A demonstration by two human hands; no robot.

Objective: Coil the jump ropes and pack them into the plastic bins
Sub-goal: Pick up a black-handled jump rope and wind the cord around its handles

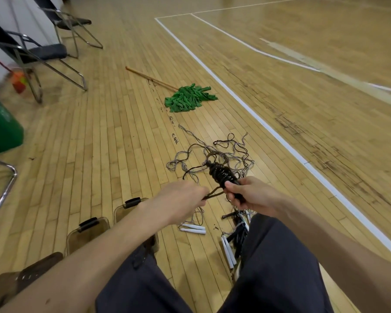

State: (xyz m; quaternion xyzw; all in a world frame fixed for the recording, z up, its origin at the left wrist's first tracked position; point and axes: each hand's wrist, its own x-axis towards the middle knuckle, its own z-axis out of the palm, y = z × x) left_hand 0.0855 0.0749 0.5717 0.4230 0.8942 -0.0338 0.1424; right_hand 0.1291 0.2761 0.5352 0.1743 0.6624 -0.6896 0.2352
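The person sits low over the wooden gym floor (95,143), knees in dark trousers. The right hand (251,195) has its grip clenched around the lower end of a tightly wound black jump rope bundle (221,175), which is held up off the floor and points away from the body. The left hand (181,199), just beside it, pinches in its grip a loose loop of the same black rope (215,193) coming out of the bundle. Beyond the hands, a tangle of grey and black loose ropes (230,152) sprawls on the boards, and white rope handles (193,229) lie nearer the legs. Two clear plastic bins with dark latches (81,238) stand under the left forearm. Farther off lies a green-headed mop with a wooden pole (187,98).
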